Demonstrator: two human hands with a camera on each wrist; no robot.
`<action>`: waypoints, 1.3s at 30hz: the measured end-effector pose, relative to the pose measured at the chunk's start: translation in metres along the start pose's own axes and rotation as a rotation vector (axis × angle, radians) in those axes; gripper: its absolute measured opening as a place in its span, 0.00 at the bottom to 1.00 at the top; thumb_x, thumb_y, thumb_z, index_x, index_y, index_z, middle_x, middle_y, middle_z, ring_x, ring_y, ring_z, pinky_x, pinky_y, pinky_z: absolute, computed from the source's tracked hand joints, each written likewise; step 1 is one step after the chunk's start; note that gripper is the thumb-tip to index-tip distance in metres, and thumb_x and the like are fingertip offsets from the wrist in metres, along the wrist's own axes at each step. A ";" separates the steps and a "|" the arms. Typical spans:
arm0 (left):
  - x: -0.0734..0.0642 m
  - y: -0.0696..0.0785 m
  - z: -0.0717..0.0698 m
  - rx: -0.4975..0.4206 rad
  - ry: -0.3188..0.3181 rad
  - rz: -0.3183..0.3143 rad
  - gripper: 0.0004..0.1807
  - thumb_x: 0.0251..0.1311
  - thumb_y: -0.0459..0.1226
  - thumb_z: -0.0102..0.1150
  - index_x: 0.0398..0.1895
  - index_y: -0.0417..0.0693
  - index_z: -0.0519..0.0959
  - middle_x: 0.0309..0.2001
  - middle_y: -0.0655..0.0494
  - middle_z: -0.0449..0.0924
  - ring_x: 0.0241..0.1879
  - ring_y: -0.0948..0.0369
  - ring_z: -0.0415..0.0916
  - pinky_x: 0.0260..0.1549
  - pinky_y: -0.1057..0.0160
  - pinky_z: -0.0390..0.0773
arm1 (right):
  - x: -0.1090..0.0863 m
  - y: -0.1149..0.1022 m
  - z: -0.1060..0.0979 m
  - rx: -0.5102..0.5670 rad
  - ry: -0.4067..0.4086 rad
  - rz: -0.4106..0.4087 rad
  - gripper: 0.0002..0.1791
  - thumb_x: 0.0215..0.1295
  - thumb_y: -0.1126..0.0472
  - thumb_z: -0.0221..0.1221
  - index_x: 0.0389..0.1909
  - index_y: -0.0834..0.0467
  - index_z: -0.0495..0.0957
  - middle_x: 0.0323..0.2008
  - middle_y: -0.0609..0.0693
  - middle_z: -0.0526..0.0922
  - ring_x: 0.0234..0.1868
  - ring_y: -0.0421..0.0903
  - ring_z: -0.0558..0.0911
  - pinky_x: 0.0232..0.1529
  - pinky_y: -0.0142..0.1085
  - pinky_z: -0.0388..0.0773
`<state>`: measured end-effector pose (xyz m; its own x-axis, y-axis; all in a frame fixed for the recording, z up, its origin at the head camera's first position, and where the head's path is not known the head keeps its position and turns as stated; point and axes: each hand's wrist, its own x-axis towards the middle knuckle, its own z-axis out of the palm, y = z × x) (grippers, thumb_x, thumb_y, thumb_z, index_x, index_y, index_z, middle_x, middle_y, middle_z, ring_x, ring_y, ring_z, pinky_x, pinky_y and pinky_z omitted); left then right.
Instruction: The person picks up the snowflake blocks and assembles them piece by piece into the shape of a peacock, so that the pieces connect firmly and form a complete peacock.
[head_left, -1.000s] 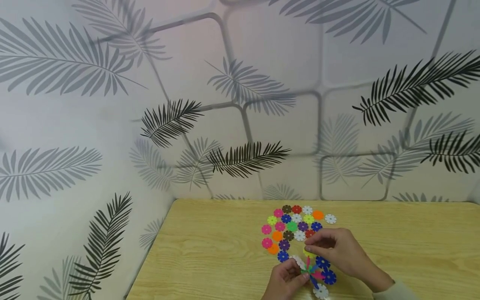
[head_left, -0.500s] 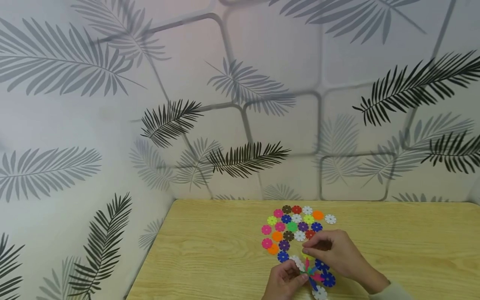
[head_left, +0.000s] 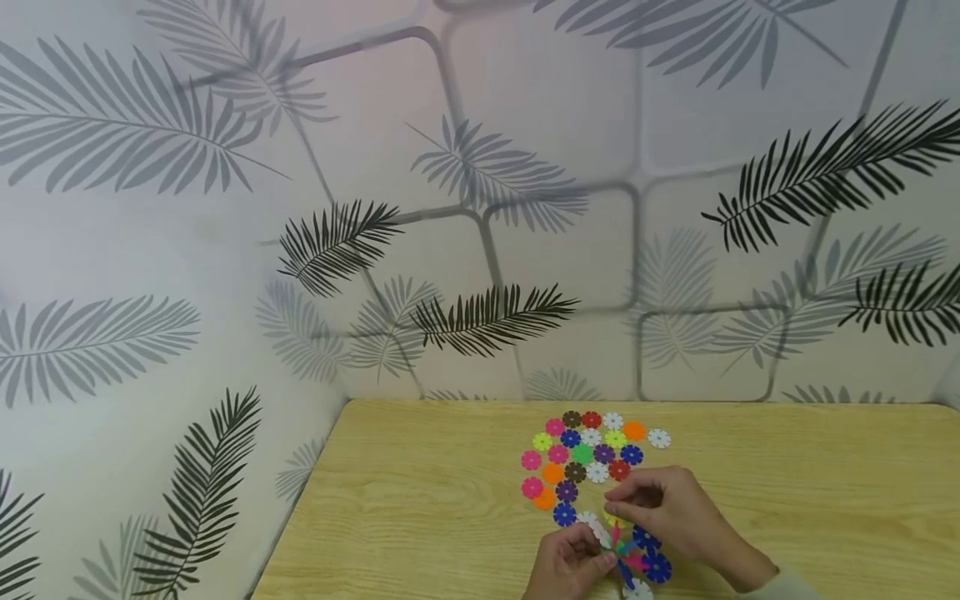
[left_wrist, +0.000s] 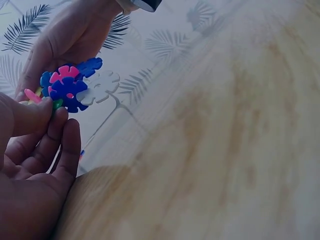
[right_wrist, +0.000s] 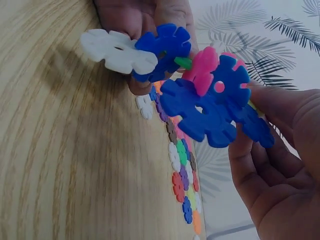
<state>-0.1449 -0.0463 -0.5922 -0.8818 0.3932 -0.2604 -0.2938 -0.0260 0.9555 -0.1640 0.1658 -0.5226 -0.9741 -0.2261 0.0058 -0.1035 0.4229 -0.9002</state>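
Low on the right of the head view, my left hand (head_left: 566, 565) pinches a cluster of interlocked plastic snowflake discs between thumb and fingers. Blue discs (right_wrist: 200, 112), a pink disc (right_wrist: 202, 70) and a white disc (right_wrist: 119, 51) stick out from the cluster at different angles in the right wrist view. A bit of green shows at the left fingertips in the left wrist view. My right hand (head_left: 678, 517) comes from the right and pinches a yellow disc (head_left: 615, 518) at the cluster's far side, its fingertips partly covering that disc.
Several loose snowflake discs lie flat in a patch beyond the hands, among them a green disc (head_left: 582, 453), a red disc (head_left: 592, 419) and a white disc (head_left: 660, 438) at its right. The wooden table (head_left: 420, 475) meets a leaf-patterned wall (head_left: 555, 250) behind.
The right hand has shifted slightly left and nearer with the yellow disc. The cluster has tilted a little in the left hand, its blue and white discs now lower.
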 end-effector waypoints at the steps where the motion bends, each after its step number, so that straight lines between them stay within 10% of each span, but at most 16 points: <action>1: 0.000 0.000 0.000 -0.003 0.001 -0.002 0.05 0.67 0.32 0.71 0.37 0.38 0.84 0.32 0.64 0.85 0.33 0.67 0.77 0.37 0.73 0.79 | 0.000 0.000 -0.001 -0.006 0.002 -0.003 0.04 0.66 0.63 0.76 0.39 0.56 0.91 0.35 0.47 0.93 0.32 0.35 0.87 0.37 0.28 0.88; 18: -0.001 0.002 0.001 -0.112 -0.018 0.038 0.08 0.71 0.34 0.69 0.46 0.37 0.84 0.37 0.61 0.87 0.39 0.67 0.86 0.44 0.71 0.88 | 0.012 0.021 -0.019 -0.034 0.160 0.011 0.18 0.80 0.58 0.64 0.64 0.62 0.82 0.47 0.56 0.91 0.41 0.45 0.90 0.39 0.31 0.86; 34: -0.004 0.004 0.004 -0.112 -0.037 0.036 0.08 0.72 0.32 0.67 0.48 0.35 0.83 0.37 0.62 0.88 0.38 0.67 0.86 0.44 0.72 0.88 | 0.038 0.067 -0.033 -0.440 0.172 0.087 0.35 0.73 0.60 0.67 0.74 0.75 0.70 0.63 0.73 0.71 0.49 0.56 0.78 0.51 0.56 0.84; 39: -0.004 0.003 0.000 -0.106 -0.052 0.065 0.13 0.72 0.32 0.67 0.50 0.28 0.81 0.38 0.62 0.88 0.38 0.68 0.86 0.43 0.72 0.88 | 0.041 0.069 -0.034 -0.487 0.155 0.090 0.27 0.73 0.60 0.68 0.65 0.72 0.79 0.58 0.69 0.75 0.46 0.54 0.80 0.49 0.55 0.85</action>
<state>-0.1425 -0.0476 -0.5884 -0.8807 0.4346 -0.1886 -0.2769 -0.1490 0.9493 -0.2184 0.2157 -0.5694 -0.9980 -0.0525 0.0354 -0.0632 0.8027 -0.5930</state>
